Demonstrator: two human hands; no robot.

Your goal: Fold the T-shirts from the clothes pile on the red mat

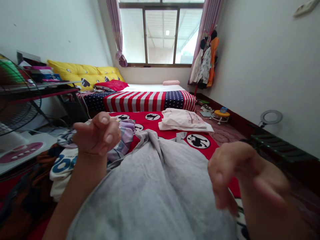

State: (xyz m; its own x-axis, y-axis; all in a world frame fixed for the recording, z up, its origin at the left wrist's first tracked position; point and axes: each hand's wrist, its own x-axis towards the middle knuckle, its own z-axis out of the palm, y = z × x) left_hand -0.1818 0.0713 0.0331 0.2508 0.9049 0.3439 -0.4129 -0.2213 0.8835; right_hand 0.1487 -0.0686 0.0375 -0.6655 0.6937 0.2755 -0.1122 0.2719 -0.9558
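Observation:
A wrinkled grey garment (152,186) spreads across the red cloth (212,146) with black-and-white round animal prints, right in front of me. My left hand (98,135) is raised over its left side, palm up, fingers loosely curled and apart, with nothing in them. My right hand (246,173) hovers at the garment's right edge, fingers bent downward and thumb apart; it is slightly blurred and appears to hold nothing. Beyond the garment lies a folded pale pink shirt (181,119). Close behind my left hand is a lilac and plaid garment (125,133).
Piled clothes (63,166) lie at the left beside a fan (20,150). A low bed (140,100) stands below the window. At the right are a small yellow stool (221,114), a ring light (271,116) and a dark green slatted rack (280,145).

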